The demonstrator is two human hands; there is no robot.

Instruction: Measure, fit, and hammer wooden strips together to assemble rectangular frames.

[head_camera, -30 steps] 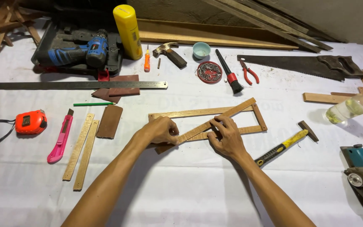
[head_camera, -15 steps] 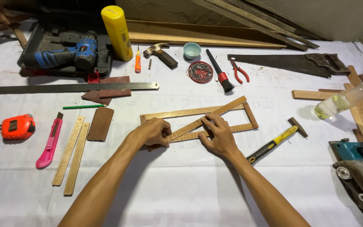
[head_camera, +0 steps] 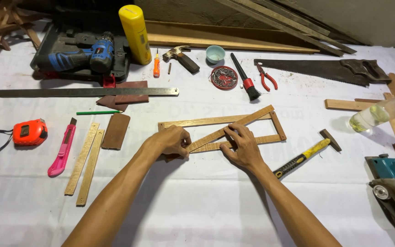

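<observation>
Head view: both hands press on the wooden frame [head_camera: 220,128] — left hand [head_camera: 172,142] curled over its near-left corner, right hand [head_camera: 243,146] spread flat on the diagonal strip [head_camera: 248,120] — hammer [head_camera: 305,153] just right.

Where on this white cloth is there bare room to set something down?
Bare cloth lies in front of the wooden frame, between the two forearms, and below the pink utility knife and loose slats. The back row around the drill case and hand saw is crowded.

Bright, even light; soft shadows; sharp focus.
</observation>
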